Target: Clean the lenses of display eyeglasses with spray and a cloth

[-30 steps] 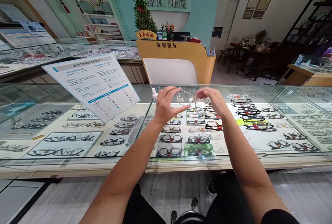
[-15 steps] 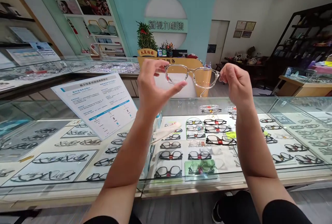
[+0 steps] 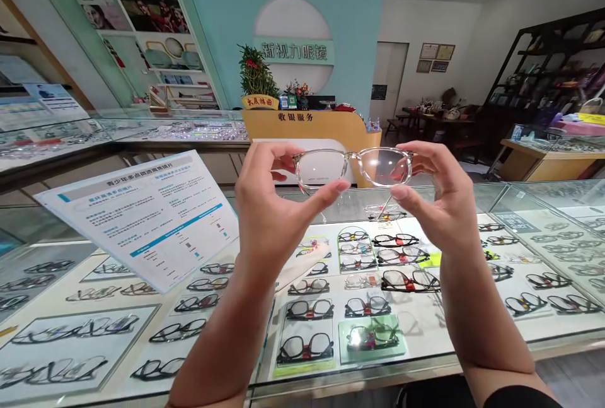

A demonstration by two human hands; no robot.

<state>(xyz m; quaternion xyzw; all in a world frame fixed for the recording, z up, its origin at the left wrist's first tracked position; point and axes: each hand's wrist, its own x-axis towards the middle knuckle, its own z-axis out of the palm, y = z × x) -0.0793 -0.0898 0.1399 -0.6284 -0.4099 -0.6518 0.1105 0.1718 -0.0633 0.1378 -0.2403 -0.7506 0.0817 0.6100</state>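
While the left hand (image 3: pixel 267 200) is grasping one end of the clear glasses (image 3: pixel 352 156), its thumb stretching along the lower edge of the lens, the right hand (image 3: pixel 442 193) is grasping the other end. Half a second ago the right fingers were bunching tightly at the hinge; now they are opening out, and the right thumb is resting at the bottom of its lens. That change is apparently making the hold more even, with each side being steadied from above and below. The glasses are hanging level between the two hands, their arms pointing away from the person. Below the hands, rows of dark glasses (image 3: pixel 307 348) are lying in a glass case (image 3: pixel 331 381), one pair sitting on a green card (image 3: pixel 397 352). Left of the left hand, a printed sheet (image 3: pixel 146 206) is leaning at a slant.
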